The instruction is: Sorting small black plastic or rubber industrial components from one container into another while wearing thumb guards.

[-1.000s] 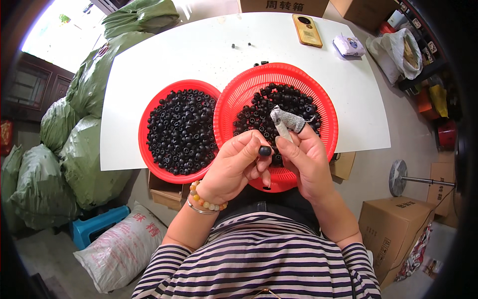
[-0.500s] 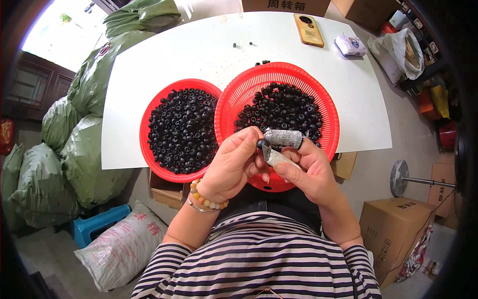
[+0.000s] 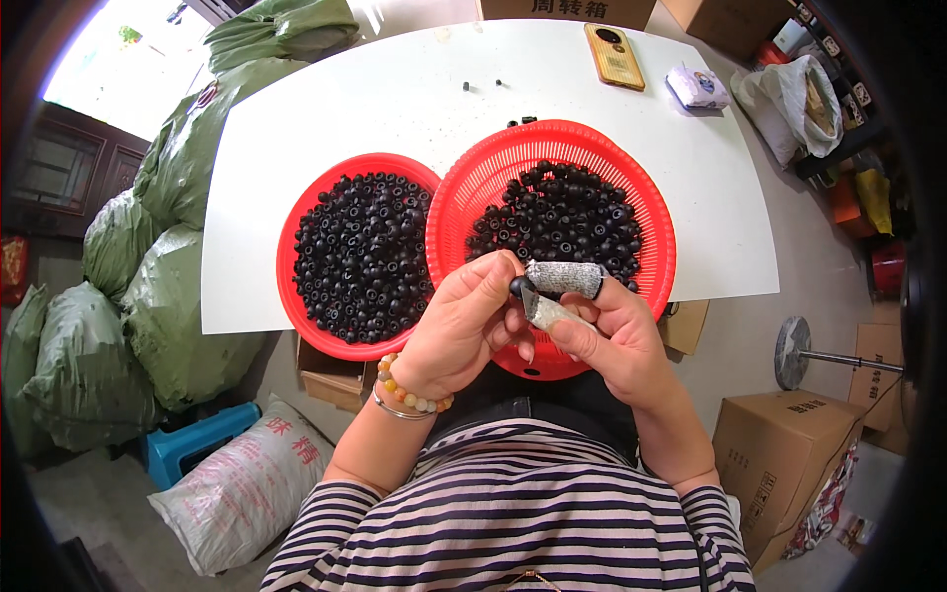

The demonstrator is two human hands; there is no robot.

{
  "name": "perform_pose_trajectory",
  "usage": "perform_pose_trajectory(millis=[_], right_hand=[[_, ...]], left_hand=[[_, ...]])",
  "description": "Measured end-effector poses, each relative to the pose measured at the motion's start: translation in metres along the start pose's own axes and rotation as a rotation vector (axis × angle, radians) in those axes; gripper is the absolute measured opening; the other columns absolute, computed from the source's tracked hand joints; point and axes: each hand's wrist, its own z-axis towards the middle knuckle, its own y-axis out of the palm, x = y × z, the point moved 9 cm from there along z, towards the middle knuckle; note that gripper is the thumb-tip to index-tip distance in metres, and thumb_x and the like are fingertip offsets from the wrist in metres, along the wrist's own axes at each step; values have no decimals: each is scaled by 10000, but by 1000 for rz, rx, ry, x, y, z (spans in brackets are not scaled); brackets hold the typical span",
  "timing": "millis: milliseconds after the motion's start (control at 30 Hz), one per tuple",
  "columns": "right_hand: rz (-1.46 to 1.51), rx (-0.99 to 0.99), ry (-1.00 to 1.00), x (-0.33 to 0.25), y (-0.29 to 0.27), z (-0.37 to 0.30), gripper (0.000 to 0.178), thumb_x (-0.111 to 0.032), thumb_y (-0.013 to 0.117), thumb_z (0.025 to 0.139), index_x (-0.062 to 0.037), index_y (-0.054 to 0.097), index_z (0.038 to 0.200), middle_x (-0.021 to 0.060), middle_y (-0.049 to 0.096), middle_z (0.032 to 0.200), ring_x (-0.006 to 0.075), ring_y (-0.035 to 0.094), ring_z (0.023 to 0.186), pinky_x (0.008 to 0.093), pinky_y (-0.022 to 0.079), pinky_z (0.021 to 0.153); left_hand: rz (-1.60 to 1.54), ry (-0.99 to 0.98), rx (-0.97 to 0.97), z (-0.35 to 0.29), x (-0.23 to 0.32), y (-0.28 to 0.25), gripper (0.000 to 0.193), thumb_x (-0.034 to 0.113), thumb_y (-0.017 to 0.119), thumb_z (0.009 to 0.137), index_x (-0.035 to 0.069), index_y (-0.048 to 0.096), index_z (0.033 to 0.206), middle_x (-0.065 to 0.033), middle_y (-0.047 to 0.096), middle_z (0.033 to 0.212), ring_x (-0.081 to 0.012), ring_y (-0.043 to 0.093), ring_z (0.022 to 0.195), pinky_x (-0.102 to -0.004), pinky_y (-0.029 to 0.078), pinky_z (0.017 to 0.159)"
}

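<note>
Between the thumb and fingers of my left hand (image 3: 469, 306) is a small round black part (image 3: 518, 285). My right hand (image 3: 612, 340) grips a short blade with a pale wrapped handle (image 3: 552, 315), its metal edge against the black part. A grey knitted finger sleeve (image 3: 566, 278) covers my right index finger. Both hands are over the near rim of a red slotted basket (image 3: 659, 212), which holds many black parts (image 3: 567, 222). To its left, a red basin (image 3: 289, 286) is filled with similar hollow black parts (image 3: 360, 257).
The baskets rest on a white table (image 3: 326, 109). A few loose black parts (image 3: 523, 121) lie behind the right basket. Farther back are a yellow phone (image 3: 614, 57) and a tissue pack (image 3: 696, 87). Green sacks (image 3: 187, 316) stand left, a cardboard box (image 3: 784, 454) right.
Both hands stay almost in place with the blade at the black part. The view has shifted very slightly; nothing has been let go.
</note>
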Motion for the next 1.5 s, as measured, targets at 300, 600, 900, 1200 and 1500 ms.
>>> perform_pose_trajectory(millis=[300,600,900,1200,1500], right_hand=[[45,198,42,8,-22,-1,283,-90,487,868,3,461,1135,4,541,846,40,483,740,178,386,659],[19,363,65,13,-45,-3,265,-144,467,875,-38,490,1118,-32,433,630,9,331,503,143,228,397],[16,357,83,17,-44,-2,260,-152,474,873,-46,498,1109,-37,440,635,1,342,509,139,232,398],[85,362,99,16,-43,-4,258,-162,517,861,-43,509,1090,-65,446,657,4,368,566,136,262,462],[67,299,114,16,-42,-5,263,-165,490,869,-46,496,1103,-42,457,671,5,375,549,131,254,426]], left_hand=[[-9,72,-74,0,10,3,267,267,378,917,44,450,789,-16,434,647,-73,425,538,-241,488,497],[540,604,499,-52,104,-81,260,236,440,900,34,494,746,-17,485,651,-64,440,513,-208,442,505],[1461,893,540,-56,111,-30,72,45,625,703,32,559,678,-56,576,707,-190,504,728,-297,378,695],[2204,318,-30,-1,23,24,387,417,541,753,44,637,720,-71,540,721,-256,511,841,-485,220,971],[2194,287,-23,3,21,28,433,435,511,777,39,644,664,-83,526,686,-242,525,764,-430,299,899]])
